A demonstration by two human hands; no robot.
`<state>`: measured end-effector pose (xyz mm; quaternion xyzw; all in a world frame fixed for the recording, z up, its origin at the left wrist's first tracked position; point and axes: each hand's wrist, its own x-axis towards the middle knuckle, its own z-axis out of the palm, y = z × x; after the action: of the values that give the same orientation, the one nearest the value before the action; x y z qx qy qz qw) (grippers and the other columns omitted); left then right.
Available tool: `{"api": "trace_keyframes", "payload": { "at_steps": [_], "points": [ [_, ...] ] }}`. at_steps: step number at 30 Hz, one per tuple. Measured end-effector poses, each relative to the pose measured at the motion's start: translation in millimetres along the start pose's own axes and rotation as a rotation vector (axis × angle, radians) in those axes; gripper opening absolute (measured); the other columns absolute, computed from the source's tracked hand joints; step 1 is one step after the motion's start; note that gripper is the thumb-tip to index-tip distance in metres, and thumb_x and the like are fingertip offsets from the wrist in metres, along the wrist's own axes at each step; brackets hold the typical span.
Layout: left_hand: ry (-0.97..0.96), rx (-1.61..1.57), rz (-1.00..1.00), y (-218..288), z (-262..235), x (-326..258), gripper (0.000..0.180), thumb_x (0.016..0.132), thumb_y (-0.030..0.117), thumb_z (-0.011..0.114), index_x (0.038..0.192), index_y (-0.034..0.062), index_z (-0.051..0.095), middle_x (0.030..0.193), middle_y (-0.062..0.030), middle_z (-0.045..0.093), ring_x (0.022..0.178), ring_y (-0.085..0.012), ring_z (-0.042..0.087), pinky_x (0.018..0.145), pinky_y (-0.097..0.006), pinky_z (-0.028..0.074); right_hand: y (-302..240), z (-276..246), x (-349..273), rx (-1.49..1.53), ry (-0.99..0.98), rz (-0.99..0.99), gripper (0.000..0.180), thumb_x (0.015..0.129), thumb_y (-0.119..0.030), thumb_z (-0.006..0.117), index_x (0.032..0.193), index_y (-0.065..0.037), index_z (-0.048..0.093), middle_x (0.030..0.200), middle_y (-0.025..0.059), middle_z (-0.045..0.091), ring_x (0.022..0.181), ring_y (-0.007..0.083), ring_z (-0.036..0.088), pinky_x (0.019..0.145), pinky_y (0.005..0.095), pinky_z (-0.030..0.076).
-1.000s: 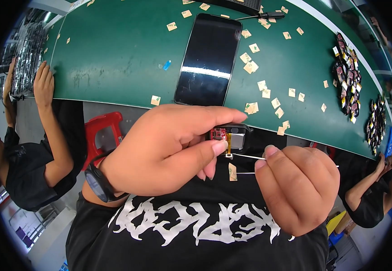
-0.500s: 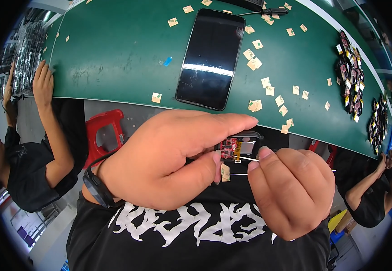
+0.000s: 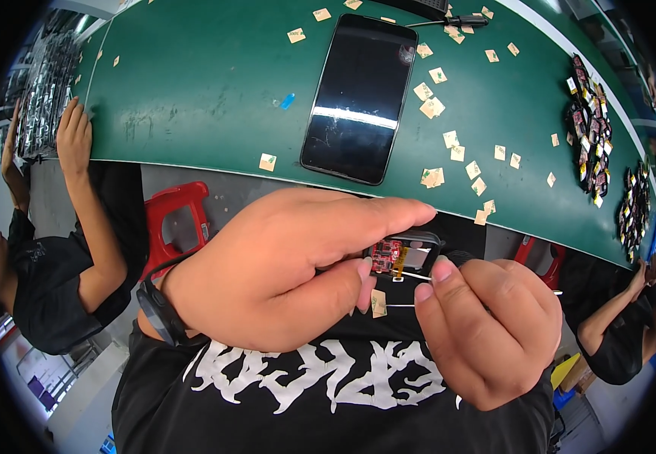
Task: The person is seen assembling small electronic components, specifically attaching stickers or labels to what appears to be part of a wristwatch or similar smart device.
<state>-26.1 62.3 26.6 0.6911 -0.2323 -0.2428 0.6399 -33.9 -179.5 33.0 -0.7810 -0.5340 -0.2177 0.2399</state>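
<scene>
My left hand (image 3: 282,272) grips a small black device part (image 3: 407,253) with a red circuit board and a yellow flex strip showing inside it. My right hand (image 3: 486,325) pinches thin metal tweezers (image 3: 403,291) whose tips sit at the board. A small tan sticker backing (image 3: 378,303) hangs just below my left fingertips. Both hands are held close to my chest, above a black shirt with white print.
A green work mat (image 3: 207,83) carries a large dark glass panel (image 3: 358,94) and several scattered tan sticker backings. Small red-black parts lie in piles at the right (image 3: 589,129). A screwdriver (image 3: 449,21) lies at the top. Other people sit left (image 3: 55,250) and right (image 3: 623,325); a red stool (image 3: 176,219) stands below.
Both hands have shifted slightly right and down together. The tweezers stay at the red board, and the tan backing still hangs under my left fingers.
</scene>
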Motion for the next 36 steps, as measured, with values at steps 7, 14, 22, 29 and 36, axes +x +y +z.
{"api": "trace_keyframes", "payload": {
  "at_steps": [7,14,22,29,36],
  "points": [
    [-0.020,0.075,0.063,-3.9,1.0,1.3,0.054,0.085,-0.012,0.050,0.139,-0.0078,0.054,0.082,-0.0071,0.068,0.065,-0.0113,0.065,0.060,-0.024,0.050,-3.7,-1.1,-2.9,-0.018,-0.031,-0.036,0.031,0.051,-0.004,0.071,0.079,0.010,0.070,0.079,0.0195,0.065,0.063,0.0247,0.061,0.042,0.0286,0.039],
    [-0.019,0.101,0.027,4.6,-2.3,1.6,0.055,0.084,-0.011,0.048,0.139,-0.0071,0.055,0.086,-0.0102,0.068,0.067,-0.0124,0.066,0.060,-0.025,0.051,-5.9,1.9,-5.4,-0.094,0.026,-0.008,0.024,0.058,-0.001,0.074,0.081,0.008,0.070,0.084,0.0201,0.068,0.066,0.0255,0.062,0.044,0.0297,0.042],
    [-0.015,0.003,-0.060,6.3,-3.1,0.3,0.052,0.087,-0.010,0.047,0.139,-0.0065,0.054,0.093,-0.0124,0.069,0.069,-0.0111,0.067,0.064,-0.023,0.054,-9.4,1.1,-4.6,-0.092,0.039,0.052,0.027,0.062,0.000,0.073,0.087,0.009,0.070,0.089,0.0222,0.069,0.066,0.0254,0.063,0.044,0.0301,0.043],
    [-0.036,-0.030,-0.090,7.0,-5.3,-0.1,0.053,0.086,-0.010,0.048,0.139,-0.0067,0.055,0.087,-0.0107,0.069,0.068,-0.0113,0.067,0.062,-0.025,0.053,-12.7,-0.4,2.4,-0.103,-0.008,0.038,0.028,0.059,0.000,0.073,0.085,0.009,0.070,0.089,0.0221,0.068,0.065,0.0253,0.062,0.044,0.0297,0.042],
    [-0.014,0.025,-0.004,-1.3,-0.7,1.1,0.053,0.083,-0.012,0.049,0.136,-0.0065,0.058,0.081,-0.0090,0.069,0.066,-0.0116,0.066,0.059,-0.024,0.051,-8.3,3.7,-1.8,-0.046,0.003,0.020,0.030,0.053,-0.001,0.072,0.080,0.011,0.069,0.082,0.0207,0.066,0.062,0.0255,0.062,0.042,0.0292,0.040]
  ]
}}
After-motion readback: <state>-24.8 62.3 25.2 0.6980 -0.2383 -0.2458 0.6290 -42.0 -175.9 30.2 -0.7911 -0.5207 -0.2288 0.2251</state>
